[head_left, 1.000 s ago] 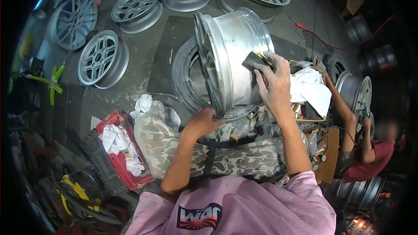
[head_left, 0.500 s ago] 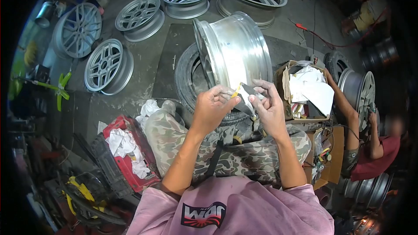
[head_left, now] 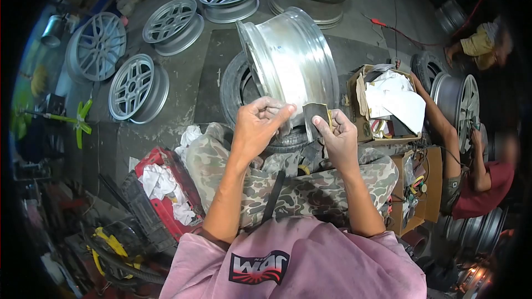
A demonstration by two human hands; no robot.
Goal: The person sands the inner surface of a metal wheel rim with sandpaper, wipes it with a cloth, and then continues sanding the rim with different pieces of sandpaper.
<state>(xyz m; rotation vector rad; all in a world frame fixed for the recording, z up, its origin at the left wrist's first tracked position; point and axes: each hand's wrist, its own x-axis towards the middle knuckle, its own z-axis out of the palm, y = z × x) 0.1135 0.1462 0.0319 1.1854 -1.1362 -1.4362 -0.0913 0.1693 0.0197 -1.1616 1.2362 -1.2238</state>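
Observation:
In my right hand (head_left: 339, 138) a small folded piece of dark sandpaper (head_left: 315, 112) with a yellowish edge is pinched between thumb and fingers. My left hand (head_left: 259, 127) is just left of the sandpaper, apart from it. Its thumb stretches toward the paper while the other fingers are loosely curled, and nothing shows in them. Beyond both hands a bare, shiny wheel rim (head_left: 296, 55) leans on its side over a black tire (head_left: 233, 91). The sandpaper is in front of the rim's lower edge.
Several grey wheels (head_left: 133, 87) stand around the far floor. A cardboard box (head_left: 354, 108) of papers and an open box (head_left: 429, 194) of small items are at my right. A red toolbox (head_left: 152, 160) with white rags lies left. A co-worker (head_left: 487, 188) sits at far right by another wheel.
My left hand has let go of the sandpaper and moved left. The sandpaper, now in my right hand alone, shows its broad dark face. The view has shifted slightly.

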